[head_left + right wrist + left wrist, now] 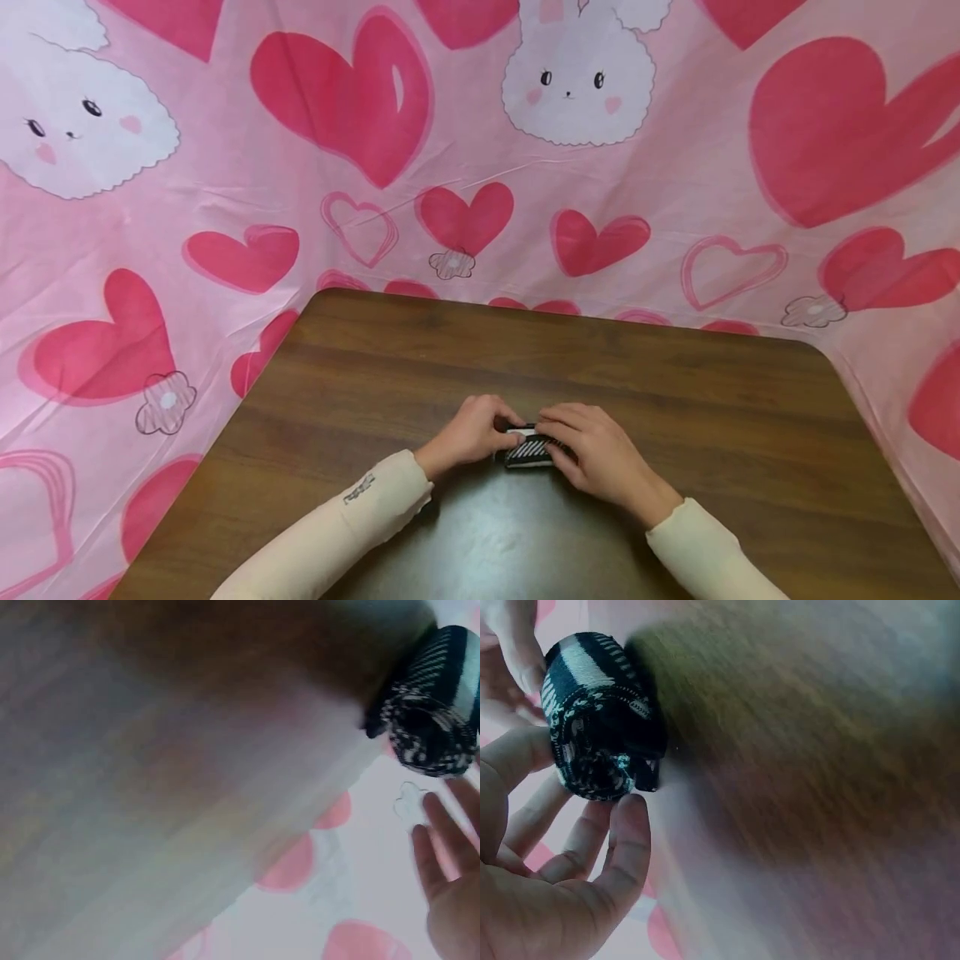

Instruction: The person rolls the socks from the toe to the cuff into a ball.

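A rolled-up black-and-white knitted cloth (527,451) with slanted stripes lies on the table between both hands. My left hand (474,431) holds its left end, with the thumb on the near side and fingers behind. In the left wrist view, the spiral layers of the knitted roll (604,712) face the left hand (562,877), whose fingertips touch its edge. My right hand (600,450) grips the right end, fingers over the top and thumb at the front. The right wrist view shows the roll's other end (431,735) above some fingers of the right hand (457,892).
The brown wooden table (360,367) has rounded far corners. A pink curtain (465,133) with hearts and rabbit faces hangs behind it and along its sides. Cream sleeves (375,492) cover both forearms.
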{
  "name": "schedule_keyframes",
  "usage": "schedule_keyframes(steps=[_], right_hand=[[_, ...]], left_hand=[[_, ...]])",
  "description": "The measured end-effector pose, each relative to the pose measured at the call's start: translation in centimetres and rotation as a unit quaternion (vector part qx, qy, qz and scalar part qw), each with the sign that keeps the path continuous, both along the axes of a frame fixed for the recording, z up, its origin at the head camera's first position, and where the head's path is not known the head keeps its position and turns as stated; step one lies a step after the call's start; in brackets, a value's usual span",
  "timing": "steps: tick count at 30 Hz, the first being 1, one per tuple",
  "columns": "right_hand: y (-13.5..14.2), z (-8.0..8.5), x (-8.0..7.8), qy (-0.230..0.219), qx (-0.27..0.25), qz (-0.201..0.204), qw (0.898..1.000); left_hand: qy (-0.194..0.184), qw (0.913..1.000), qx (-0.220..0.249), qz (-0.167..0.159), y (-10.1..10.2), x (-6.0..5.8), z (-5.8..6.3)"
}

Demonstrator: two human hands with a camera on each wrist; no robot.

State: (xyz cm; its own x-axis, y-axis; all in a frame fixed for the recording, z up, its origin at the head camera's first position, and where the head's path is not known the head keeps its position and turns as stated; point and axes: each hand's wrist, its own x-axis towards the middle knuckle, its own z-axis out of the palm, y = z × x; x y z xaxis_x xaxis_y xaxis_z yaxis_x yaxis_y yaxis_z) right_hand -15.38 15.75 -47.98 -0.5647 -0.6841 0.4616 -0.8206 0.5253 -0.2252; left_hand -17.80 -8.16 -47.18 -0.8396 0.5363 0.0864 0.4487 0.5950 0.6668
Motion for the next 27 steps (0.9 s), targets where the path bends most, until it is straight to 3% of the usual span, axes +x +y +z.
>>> schedule_keyframes(steps=[3,6,8,10,13,15,18,27], right_hand=[[0.0,-0.2,0.3,0.053,0.003,0.037,0.998],[-0.1,-0.5,0.6,0.06,0.005,0.04,0.997],[-0.1,-0.7,0.7,0.059,0.002,0.036,0.998],[-0.1,-0.7,0.7,0.061,0.001,0.037,0.997],[0.0,-0.7,0.6,0.062,0.005,0.04,0.997],[0.1,-0.8,0.6,0.061,0.008,0.042,0.997],[0.2,-0.8,0.6,0.058,0.016,0.041,0.997],[0.2,-1.1,0.5,0.053,0.028,0.02,0.998]], left_hand=[[0.014,0.9999,-0.006,-0.004,0.2,0.2,0.1],[0.084,0.9959,-0.017,-0.028,0.5,0.7,-0.1],[0.16,0.9844,-0.034,-0.063,0.5,1.1,-0.3],[0.226,0.9671,-0.06,-0.099,0.6,1.5,-0.3],[0.28,0.944,-0.104,-0.14,0.6,1.9,-0.2],[0.289,0.9356,-0.136,-0.151,0.6,2.1,0.0],[0.285,0.931,-0.169,-0.154,0.6,2.1,0.1],[0.269,0.9324,-0.206,-0.126,1.4,2.1,0.0]])
